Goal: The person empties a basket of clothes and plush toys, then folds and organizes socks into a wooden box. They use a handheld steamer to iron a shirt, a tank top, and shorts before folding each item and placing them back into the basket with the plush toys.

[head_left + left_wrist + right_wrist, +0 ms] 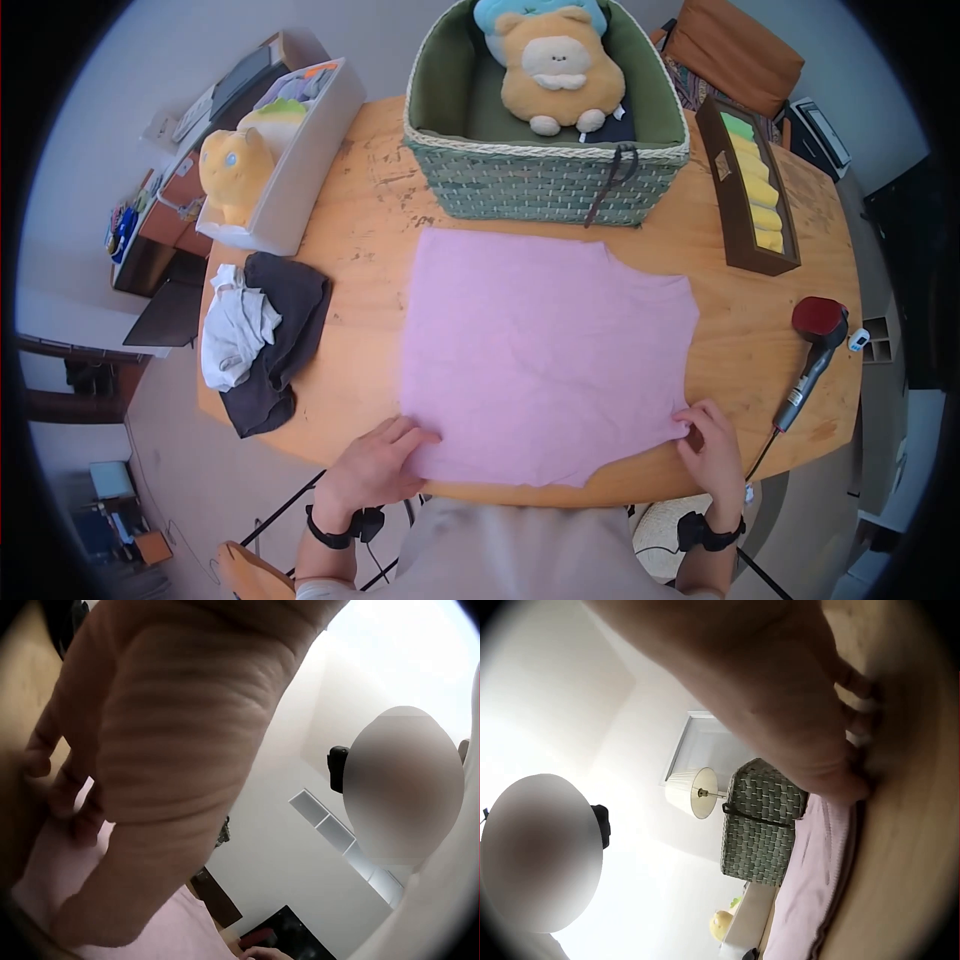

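A pink sleeveless top (545, 350) lies spread flat on the wooden table, its straight hem toward the left. At the hem's near corner, my left hand (375, 465) rests its fingers on the cloth; the left wrist view shows a wide gap between thumb and fingers. My right hand (710, 450) pinches the near shoulder edge of the top between thumb and fingers. In the right wrist view the pink cloth (806, 877) runs up to the thumb, and the fingertips are dark and blurred.
Behind the top stands a green woven basket (540, 185) with plush toys. A white bin (320, 165) holds more toys. Dark and light crumpled clothes (270, 340) lie left. To the right are a brown box (745, 225) of rolled yellow and green cloths and a hair dryer (815, 350).
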Available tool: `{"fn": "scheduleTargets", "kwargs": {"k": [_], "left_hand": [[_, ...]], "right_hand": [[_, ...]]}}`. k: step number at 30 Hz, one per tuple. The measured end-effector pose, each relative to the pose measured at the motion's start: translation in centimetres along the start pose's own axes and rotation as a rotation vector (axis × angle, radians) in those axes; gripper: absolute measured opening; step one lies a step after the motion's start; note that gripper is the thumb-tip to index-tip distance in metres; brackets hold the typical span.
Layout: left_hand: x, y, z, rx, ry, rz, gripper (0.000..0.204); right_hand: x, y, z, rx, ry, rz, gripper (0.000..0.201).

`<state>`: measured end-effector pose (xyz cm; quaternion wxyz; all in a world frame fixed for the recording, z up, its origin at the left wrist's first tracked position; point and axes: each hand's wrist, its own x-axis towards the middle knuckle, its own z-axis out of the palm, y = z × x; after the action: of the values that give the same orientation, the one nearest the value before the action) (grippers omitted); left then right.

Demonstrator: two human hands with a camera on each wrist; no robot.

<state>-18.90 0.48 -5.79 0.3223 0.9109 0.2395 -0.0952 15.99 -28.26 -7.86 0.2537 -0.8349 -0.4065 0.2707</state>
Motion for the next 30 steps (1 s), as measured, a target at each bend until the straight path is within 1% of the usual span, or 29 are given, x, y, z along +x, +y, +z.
{"fn": "scheduleTargets", "kwargs": {"k": [1, 2, 4, 5, 7, 8, 10, 11, 13, 14, 16, 17, 19, 20, 21, 23, 24, 25, 26, 27, 28, 29, 30], "left_hand": [[-0.1, 0.0, 0.0, -0.001, 0.044, 0.032, 0.046], [-0.1, -0.2, 0.2, 0.005, 0.052, 0.03, 0.046], [0.1, -0.6, 0.5, 0.095, 0.088, 0.032, 0.034], [0.2, -1.0, 0.5, 0.099, 0.094, 0.029, 0.034], [0.4, -1.4, 0.3, 0.15, 0.117, 0.023, 0.021], [0.5, -1.4, -0.1, 0.149, 0.116, 0.025, 0.021], [0.6, -1.5, -1.1, 0.015, 0.136, 0.085, 0.016], [0.5, -1.7, -1.2, 0.014, 0.133, 0.092, 0.016], [0.1, -2.3, -1.3, -0.086, 0.005, 0.055, 0.018], [-0.1, -2.5, -1.3, -0.087, -0.001, 0.063, 0.018], [-0.3, -2.6, -1.4, -0.161, -0.143, 0.035, 0.021], [-0.2, -2.7, -1.6, -0.166, -0.159, 0.051, 0.021], [-0.2, -2.9, -2.1, -0.448, -0.181, 0.062, 0.019], [-0.4, -3.6, -2.5, -0.525, -0.211, 0.0, 0.015], [0.1, -4.2, -2.5, -0.532, -0.232, 0.025, 0.015], [1.2, -5.1, -2.5, -0.754, -0.052, -0.115, 0.012], [2.3, -5.8, -2.4, -0.757, -0.069, -0.095, 0.012], [4.0, -6.6, -2.4, -0.846, 0.031, -0.081, 0.01], [5.5, -7.1, -2.3, -0.934, 0.134, -0.072, 0.009], [6.9, -7.2, -2.3, -0.934, 0.122, -0.06, 0.009], [8.2, -7.3, -2.5, -0.939, 0.195, -0.113, 0.01], [9.4, -7.4, -2.5, -0.944, 0.271, -0.168, 0.013], [10.6, -7.6, -2.5, -0.945, 0.269, -0.157, 0.013]], "right_hand": [[0.1, -0.1, 0.0, 0.032, 0.019, 0.042, 0.033], [0.3, -0.1, 0.1, 0.034, 0.022, 0.033, 0.033], [0.4, -0.3, 0.2, -0.036, 0.191, -0.113, 0.031], [0.7, 0.0, 0.1, -0.034, 0.193, -0.12, 0.031], [0.9, 0.6, 0.0, 0.079, 0.211, -0.206, 0.031], [0.8, 0.7, -0.3, 0.078, 0.211, -0.203, 0.031], [0.9, 0.5, -1.3, 0.205, 0.021, -0.129, 0.029], [0.8, 0.7, -1.4, 0.204, 0.026, -0.125, 0.029], [0.6, 1.4, -1.3, 0.163, 0.035, -0.234, 0.026], [0.3, 1.7, -1.4, 0.16, 0.042, -0.226, 0.026], [-0.7, 2.4, -1.8, 0.289, -0.115, -0.082, 0.024], [-1.0, 2.5, -2.1, 0.285, -0.105, -0.061, 0.024], [-1.2, 2.4, -2.7, 0.219, -0.282, 0.108, 0.026], [-1.1, 2.2, -2.5, 0.261, -0.239, 0.111, 0.024], [-0.8, 2.4, -2.3, 0.253, -0.219, 0.137, 0.024], [0.3, 2.9, -1.7, 0.386, -0.122, 0.089, 0.016], [1.2, 3.1, -1.5, 0.454, -0.105, 0.102, 0.011], [2.1, 3.3, -1.3, 0.523, -0.088, 0.112, 0.006], [3.1, 3.7, -1.2, 0.521, -0.074, 0.124, 0.006], [4.2, 4.1, -1.1, 0.51, -0.02, 0.064, 0.008], [5.0, 4.2, -1.3, 0.496, 0.034, 0.002, 0.014], [5.6, 4.1, -1.6, 0.492, 0.046, 0.005, 0.014], [6.2, 3.8, -1.8, 0.408, 0.096, -0.005, 0.016]]}}
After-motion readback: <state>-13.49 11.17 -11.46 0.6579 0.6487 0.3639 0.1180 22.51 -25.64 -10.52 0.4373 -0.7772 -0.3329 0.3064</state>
